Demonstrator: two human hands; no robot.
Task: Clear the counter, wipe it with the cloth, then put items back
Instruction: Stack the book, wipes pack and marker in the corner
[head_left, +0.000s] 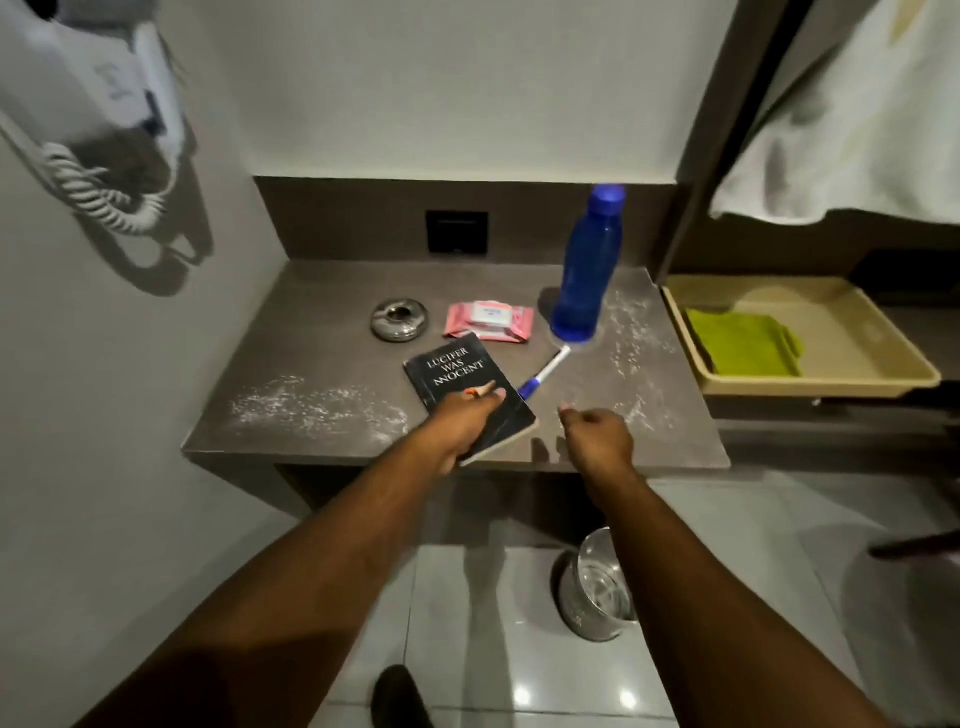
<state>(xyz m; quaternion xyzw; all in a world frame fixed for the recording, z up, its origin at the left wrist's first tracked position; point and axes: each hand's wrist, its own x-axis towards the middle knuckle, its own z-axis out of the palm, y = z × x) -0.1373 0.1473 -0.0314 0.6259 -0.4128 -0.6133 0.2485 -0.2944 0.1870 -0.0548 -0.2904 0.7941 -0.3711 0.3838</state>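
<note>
I see the black book lying near the table's front edge, my left hand clamped on its lower half, covering that part of the cover. My right hand hovers loosely curled, holding nothing. The pen lies just beside the book, its tip hidden under the blue bottle's base. White powder marks both ends. The green cloth sits in the beige tray, well apart, rightward.
</note>
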